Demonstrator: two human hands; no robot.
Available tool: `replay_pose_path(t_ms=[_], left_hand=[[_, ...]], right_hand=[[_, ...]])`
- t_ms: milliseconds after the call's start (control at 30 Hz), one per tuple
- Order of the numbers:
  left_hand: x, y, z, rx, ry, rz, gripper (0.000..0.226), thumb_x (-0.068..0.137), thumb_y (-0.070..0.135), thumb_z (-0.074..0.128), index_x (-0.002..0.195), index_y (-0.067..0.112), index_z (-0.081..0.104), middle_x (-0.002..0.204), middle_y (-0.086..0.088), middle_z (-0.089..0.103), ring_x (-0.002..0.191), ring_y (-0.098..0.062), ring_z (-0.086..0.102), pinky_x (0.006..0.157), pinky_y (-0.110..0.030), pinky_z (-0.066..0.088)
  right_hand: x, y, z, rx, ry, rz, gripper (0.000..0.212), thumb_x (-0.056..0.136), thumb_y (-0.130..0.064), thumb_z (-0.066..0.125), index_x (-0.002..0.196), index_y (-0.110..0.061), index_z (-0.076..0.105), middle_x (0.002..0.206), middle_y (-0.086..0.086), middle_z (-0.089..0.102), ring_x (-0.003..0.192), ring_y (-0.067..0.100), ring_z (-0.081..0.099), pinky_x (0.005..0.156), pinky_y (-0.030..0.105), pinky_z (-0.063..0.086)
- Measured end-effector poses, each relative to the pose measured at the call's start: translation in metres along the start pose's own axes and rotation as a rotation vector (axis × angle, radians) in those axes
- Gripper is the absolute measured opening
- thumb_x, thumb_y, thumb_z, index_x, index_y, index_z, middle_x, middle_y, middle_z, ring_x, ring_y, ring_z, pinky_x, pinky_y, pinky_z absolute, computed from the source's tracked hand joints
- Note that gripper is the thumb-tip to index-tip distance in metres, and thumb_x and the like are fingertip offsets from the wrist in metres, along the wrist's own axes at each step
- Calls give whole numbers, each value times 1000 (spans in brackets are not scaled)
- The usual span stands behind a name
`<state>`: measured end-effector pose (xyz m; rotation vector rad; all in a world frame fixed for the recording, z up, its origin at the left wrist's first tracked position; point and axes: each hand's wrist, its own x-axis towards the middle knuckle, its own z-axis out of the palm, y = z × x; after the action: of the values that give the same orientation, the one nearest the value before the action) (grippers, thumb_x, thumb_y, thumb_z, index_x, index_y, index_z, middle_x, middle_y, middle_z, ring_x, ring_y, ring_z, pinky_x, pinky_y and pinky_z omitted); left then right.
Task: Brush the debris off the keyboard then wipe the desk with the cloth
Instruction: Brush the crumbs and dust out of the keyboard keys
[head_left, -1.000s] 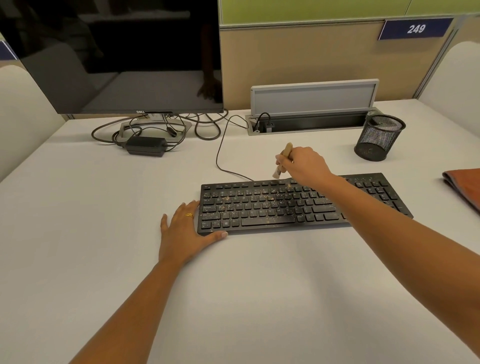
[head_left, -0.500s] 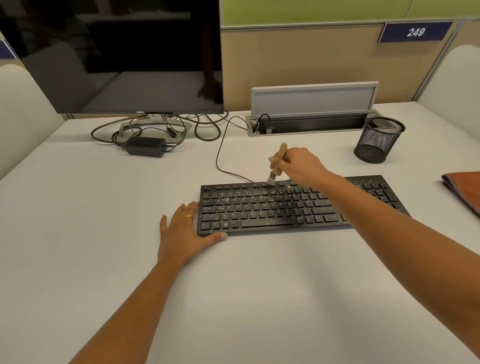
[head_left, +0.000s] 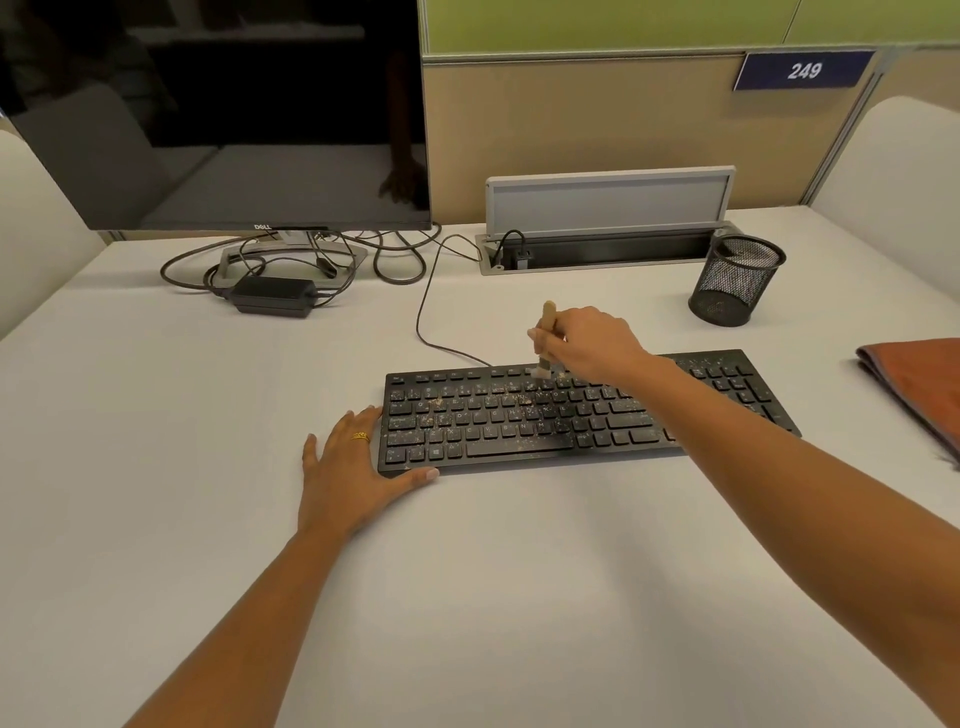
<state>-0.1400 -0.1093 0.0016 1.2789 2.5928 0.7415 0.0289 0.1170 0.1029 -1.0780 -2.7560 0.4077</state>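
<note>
A black keyboard (head_left: 519, 421) speckled with pale crumbs lies on the white desk (head_left: 467, 597). My right hand (head_left: 587, 343) grips a small wooden-handled brush (head_left: 546, 332), its bristles touching the top key row near the middle. My left hand (head_left: 353, 467) rests flat on the desk, fingers straight against the keyboard's left end and thumb along its front edge. A folded rust-orange cloth (head_left: 919, 384) lies at the desk's right edge, apart from both hands.
A dark monitor (head_left: 218, 114) stands at the back left above tangled cables and a black power brick (head_left: 272, 295). The keyboard's cable (head_left: 423, 312) runs to an open cable box (head_left: 602, 244). A black mesh pen cup (head_left: 737, 280) stands back right.
My right hand has lowered the brush slightly so the bristles now meet the top key row. My left hand and the keyboard have stayed put.
</note>
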Motion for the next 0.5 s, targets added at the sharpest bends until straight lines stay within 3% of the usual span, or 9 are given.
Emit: replay_pose_path(t_ms=[100, 233, 400, 500], left_hand=[[-2, 1, -1, -7, -7, -1, 117, 53, 89, 55, 148, 26, 27, 155, 5, 28, 146, -10, 13, 118, -44, -3], [-2, 6, -4, -5, -3, -6, 111, 55, 80, 52, 148, 26, 27, 155, 4, 28, 146, -10, 13, 118, -43, -3], [-2, 3, -3, -11, 1, -4, 114, 55, 83, 59, 148, 26, 28, 155, 3, 29, 146, -10, 13, 118, -43, -3], [-1, 2, -2, -14, 8, 1, 115, 52, 86, 53, 148, 26, 28, 155, 3, 29, 146, -11, 14, 118, -43, -3]], right_hand=[[0, 6, -2, -154, 101, 33, 46, 100, -41, 31, 98, -9, 64, 93, 7, 68, 86, 24, 62, 73, 32, 42], [1, 7, -1, 48, 194, 95, 47, 100, -41, 32, 103, -11, 68, 99, 6, 69, 87, 23, 59, 70, 28, 37], [2, 17, 8, 150, 123, 147, 47, 99, -40, 34, 98, -10, 70, 98, 8, 69, 89, 25, 62, 74, 33, 46], [2, 19, 5, 198, 111, 158, 43, 100, -36, 35, 91, -8, 67, 86, 4, 67, 84, 25, 64, 78, 36, 48]])
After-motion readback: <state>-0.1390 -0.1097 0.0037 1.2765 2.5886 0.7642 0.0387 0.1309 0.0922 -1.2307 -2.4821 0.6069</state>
